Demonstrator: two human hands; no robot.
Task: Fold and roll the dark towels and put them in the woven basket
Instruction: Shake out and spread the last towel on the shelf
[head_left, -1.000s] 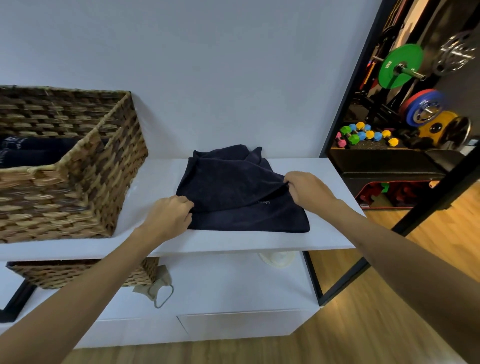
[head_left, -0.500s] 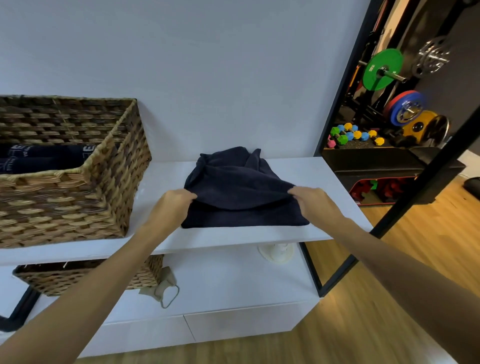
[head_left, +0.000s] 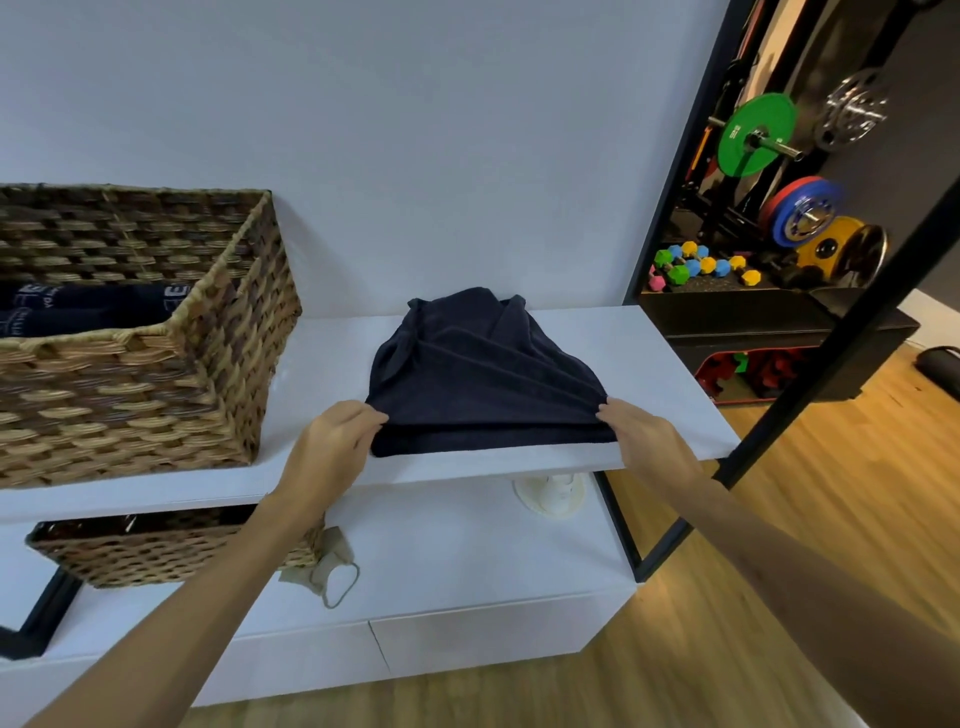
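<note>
While the dark towel (head_left: 483, 384) lies bunched at the middle of the top shelf (head_left: 660, 364), close to its front edge, we pinch its upper layer at both near corners: left hand (head_left: 332, 441) clamped on the left corner, right hand (head_left: 644, 441) on the right. Left of it, just apart, stands the woven basket (head_left: 156, 374), rolled dark towels (head_left: 88, 306) already inside. Below sit a second basket (head_left: 156, 545) and a beige strap (head_left: 332, 571) on the lower shelf. Since a second ago we've drawn that layer forward, both hands now nearer the front edge. Bare shelf lies right of the towel, up to the black frame (head_left: 670, 182).
</note>
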